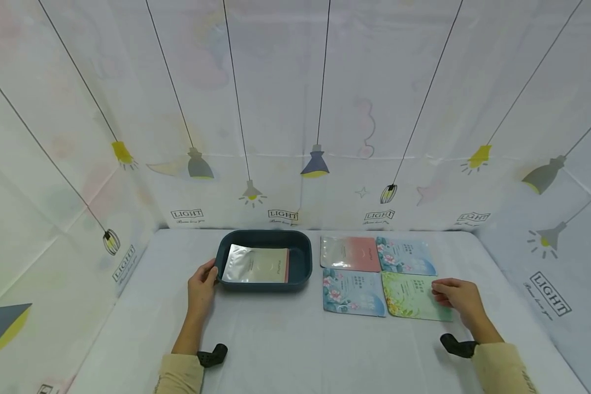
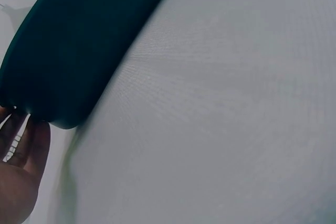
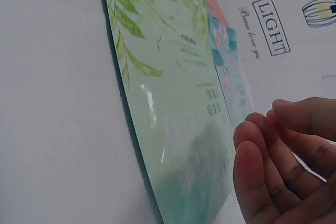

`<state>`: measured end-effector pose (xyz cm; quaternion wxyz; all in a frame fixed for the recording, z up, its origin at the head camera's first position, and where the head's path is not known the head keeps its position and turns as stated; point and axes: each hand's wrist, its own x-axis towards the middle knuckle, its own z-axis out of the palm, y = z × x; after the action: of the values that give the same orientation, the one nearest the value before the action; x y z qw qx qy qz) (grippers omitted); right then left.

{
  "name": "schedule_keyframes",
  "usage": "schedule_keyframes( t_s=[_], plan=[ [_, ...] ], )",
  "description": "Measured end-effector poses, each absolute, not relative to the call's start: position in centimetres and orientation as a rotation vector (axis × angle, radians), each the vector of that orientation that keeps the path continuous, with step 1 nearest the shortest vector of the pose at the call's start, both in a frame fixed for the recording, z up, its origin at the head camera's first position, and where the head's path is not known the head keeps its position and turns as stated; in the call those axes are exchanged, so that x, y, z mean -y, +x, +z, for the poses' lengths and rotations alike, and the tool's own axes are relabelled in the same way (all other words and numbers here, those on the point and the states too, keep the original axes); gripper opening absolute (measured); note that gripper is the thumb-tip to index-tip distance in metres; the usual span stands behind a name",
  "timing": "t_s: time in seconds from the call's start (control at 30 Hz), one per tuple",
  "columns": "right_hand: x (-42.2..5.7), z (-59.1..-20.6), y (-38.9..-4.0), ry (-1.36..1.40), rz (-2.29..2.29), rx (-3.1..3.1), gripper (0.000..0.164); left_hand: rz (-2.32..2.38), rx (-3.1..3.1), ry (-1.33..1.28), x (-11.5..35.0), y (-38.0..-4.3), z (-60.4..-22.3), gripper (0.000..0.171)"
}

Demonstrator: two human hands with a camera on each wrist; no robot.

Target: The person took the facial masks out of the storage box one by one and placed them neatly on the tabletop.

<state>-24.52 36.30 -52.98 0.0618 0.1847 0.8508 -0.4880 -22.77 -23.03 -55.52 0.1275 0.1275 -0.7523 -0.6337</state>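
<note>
A dark teal tray stands on the table, with a silver-and-beige sachet lying inside it. My left hand is at the tray's left end, thumb and fingers holding its outer edge; the left wrist view has the fingertips against the end wall. To the right lies a green sachet with a leaf print. Over its right edge is my right hand, fingers loosely bent and nothing held between them. In the right wrist view the fingertips hover beside the sachet's edge.
Beside the green sachet lies a blue floral sachet. Behind them are a silver-and-pink sachet and another blue floral one. A printed cloth wall closes off the back of the white table.
</note>
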Motion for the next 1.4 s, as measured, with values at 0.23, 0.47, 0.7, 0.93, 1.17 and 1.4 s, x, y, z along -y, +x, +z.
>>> schedule_keyframes(
  t_s=[0.23, 0.47, 0.7, 0.93, 1.17, 1.4],
  plan=[
    [-33.9, -52.5, -25.4, 0.501, -1.537, -2.54, 0.04, -1.832, 2.173, 0.376, 23.1, -22.8, -55.5, 0.04],
    [-31.2, -51.5, -26.2, 0.374, -1.549, -2.5, 0.043, -1.841, 2.183, 0.381, 23.0, -22.7, -55.4, 0.039],
    [-28.0, -51.4, -27.2, 0.306, -1.651, -2.421, 0.042, -1.841, 2.182, 0.389, 22.9, -22.8, -55.4, 0.038],
    [-24.8, -50.6, -28.6, 0.213, -1.72, -2.395, 0.042, -1.841, 2.177, 0.373, 23.0, -23.1, -55.5, 0.038],
    [-21.4, -49.2, -29.6, 0.082, -1.707, -2.384, 0.039, -1.854, 2.169, 0.374, 23.0, -23.0, -55.5, 0.038],
    [-18.1, -47.5, -31.1, -0.051, -1.594, -2.366, 0.03, -1.849, 2.183, 0.389, 22.9, -22.7, -55.4, 0.038]
  ],
)
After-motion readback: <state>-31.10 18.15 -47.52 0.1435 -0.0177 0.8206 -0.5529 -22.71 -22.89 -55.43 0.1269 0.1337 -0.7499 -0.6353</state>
